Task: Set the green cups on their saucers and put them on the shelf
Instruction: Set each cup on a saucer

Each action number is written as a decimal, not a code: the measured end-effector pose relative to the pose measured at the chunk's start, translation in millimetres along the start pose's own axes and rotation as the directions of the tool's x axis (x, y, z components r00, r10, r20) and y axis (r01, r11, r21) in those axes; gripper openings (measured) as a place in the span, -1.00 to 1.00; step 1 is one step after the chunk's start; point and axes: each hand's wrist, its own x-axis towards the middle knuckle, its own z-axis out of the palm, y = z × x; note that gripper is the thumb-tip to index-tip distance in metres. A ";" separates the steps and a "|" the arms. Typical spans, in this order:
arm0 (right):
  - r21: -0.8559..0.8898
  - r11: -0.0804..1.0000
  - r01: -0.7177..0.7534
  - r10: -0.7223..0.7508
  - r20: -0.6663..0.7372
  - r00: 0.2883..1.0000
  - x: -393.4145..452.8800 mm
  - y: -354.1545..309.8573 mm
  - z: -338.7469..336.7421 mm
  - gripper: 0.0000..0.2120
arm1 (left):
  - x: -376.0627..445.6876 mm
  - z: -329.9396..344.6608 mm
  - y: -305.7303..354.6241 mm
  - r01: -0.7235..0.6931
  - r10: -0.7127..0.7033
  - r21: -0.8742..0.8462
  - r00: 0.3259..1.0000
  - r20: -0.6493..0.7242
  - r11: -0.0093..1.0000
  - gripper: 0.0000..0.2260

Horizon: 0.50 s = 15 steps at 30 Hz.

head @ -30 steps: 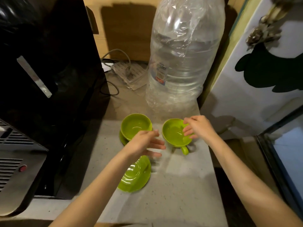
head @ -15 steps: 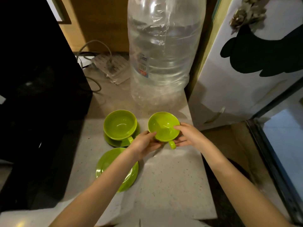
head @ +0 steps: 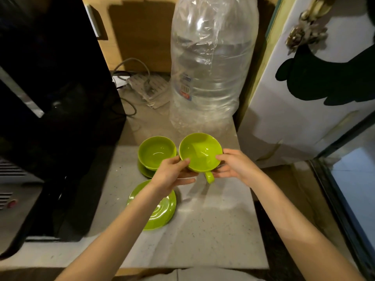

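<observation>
Both hands are closed on one green cup [head: 199,152]: the left hand [head: 172,175] pinches its near-left rim and wall, the right hand [head: 236,166] cups its right side, and the cup's handle [head: 209,177] points toward the person between the two wrists. The cup appears to be lifted clear of the tabletop [head: 213,220], though its base is hidden, so contact cannot be ruled out. Its rim sits just beside the second green cup [head: 157,152], which already stands on its saucer [head: 145,170]. The empty saucer [head: 160,209] lies nearer the person, partly under the left forearm. The main risk is a knock: swinging the held cup leftward and back could clip the seated cup and slide it off its saucer, since the two rims are nearly touching. The left forearm crossing over the empty saucer could also drag or tip it, and it hides the landing spot, so the cup might come down off-centre and rock on the saucer's raised edge. The glazed walls look slick, so a loose fingertip pinch could let the cup rotate or drop. The big plastic water bottle [head: 211,63] stands close behind, leaving little room to lift away from it.
</observation>
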 end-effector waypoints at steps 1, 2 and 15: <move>-0.016 1.000 0.018 -0.018 0.009 1.000 -4.1 -1.8 5.2 -0.76 | -6.8 -4.3 2.7 -0.017 0.017 0.011 1.000 -0.016 1.000 -0.88; -0.041 0.998 0.037 -0.036 0.017 0.999 -7.3 -2.6 10.6 -0.76 | -14.2 -9.0 4.8 -0.031 0.032 0.020 0.999 -0.034 0.999 -0.88; -0.079 0.997 0.023 -0.011 0.156 0.988 -27.4 33.5 100.9 -0.80 | -99.6 -69.0 -28.9 -0.098 0.069 -0.066 0.934 -0.350 0.993 -0.90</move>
